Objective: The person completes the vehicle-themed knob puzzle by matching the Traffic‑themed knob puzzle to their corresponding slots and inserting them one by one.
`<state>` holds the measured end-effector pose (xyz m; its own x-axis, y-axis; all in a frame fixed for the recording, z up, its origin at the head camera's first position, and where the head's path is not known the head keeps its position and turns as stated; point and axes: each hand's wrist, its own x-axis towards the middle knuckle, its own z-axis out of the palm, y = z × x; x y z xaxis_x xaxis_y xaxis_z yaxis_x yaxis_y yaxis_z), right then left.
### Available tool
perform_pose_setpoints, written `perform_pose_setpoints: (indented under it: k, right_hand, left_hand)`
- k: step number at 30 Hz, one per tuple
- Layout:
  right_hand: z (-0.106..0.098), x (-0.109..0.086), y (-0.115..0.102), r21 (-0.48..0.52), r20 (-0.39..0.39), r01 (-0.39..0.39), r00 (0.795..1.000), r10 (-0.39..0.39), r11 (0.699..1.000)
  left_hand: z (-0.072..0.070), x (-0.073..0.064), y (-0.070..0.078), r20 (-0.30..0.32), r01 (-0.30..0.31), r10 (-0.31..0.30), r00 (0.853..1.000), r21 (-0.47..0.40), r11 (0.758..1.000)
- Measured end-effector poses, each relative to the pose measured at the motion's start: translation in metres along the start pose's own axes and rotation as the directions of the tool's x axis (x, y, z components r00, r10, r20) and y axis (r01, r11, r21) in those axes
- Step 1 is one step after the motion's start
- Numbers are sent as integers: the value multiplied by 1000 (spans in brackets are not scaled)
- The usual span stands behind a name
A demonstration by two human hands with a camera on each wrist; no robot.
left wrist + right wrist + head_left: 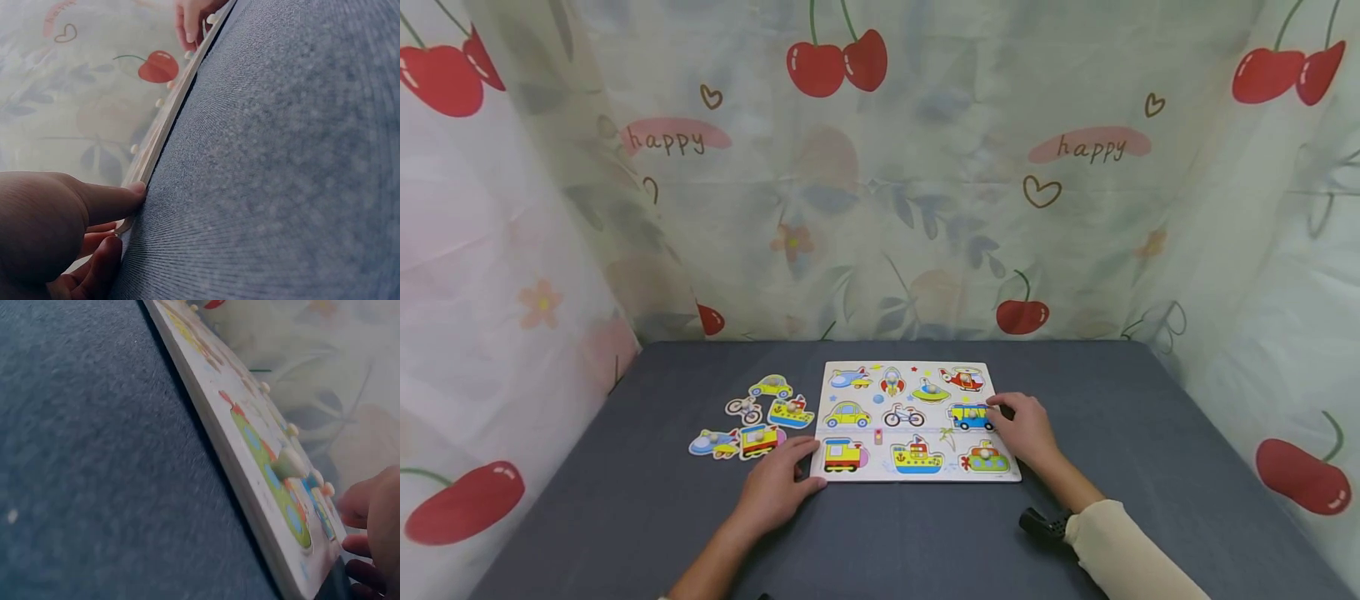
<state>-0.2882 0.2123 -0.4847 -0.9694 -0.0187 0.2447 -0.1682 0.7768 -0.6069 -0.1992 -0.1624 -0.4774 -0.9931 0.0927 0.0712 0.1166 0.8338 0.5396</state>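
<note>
Left hand [777, 485], lower centre-left, pinches near-left corner of flat white puzzle board [936, 425], just below centre frame. Right hand [1027, 430]: fingers bent beside blue-and-yellow bus piece [959, 419]; can't tell if gripping. Board likely stiff, light; hold edges, lift bus by knob [973, 414].

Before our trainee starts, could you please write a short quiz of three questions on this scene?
1. How many loose pieces lie to the left of the board?
2. True or false: the left hand touches the board at its near left corner.
3. Which picture is closest to the fingers of the right hand?
a) the rocket
b) the bus
c) the flying saucer

Key
1. Five: the car, the bicycle, the boat, the plane and the train.
2. True.
3. b, the bus at the board's right edge.
</note>
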Motion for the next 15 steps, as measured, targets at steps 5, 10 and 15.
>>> perform_pose_setpoints:
  k: [5, 10, 15]
  right_hand:
    - [-3, -7, 9, -19, 43, 52, 998, -51, 998]
    - [-7, -11, 11, -27, 142, 72, 988, -67, 997]
    - [-11, -14, 14, -7, 192, 81, 978, -78, 997]
  left_hand:
    - [1, 1, 0, 1, 8, -8, 1000, 1, 1000]
    - [1, 1, 0, 2, 10, -10, 1000, 1, 1000]
    - [1, 1, 1, 6, 15, -15, 1000, 12, 1000]
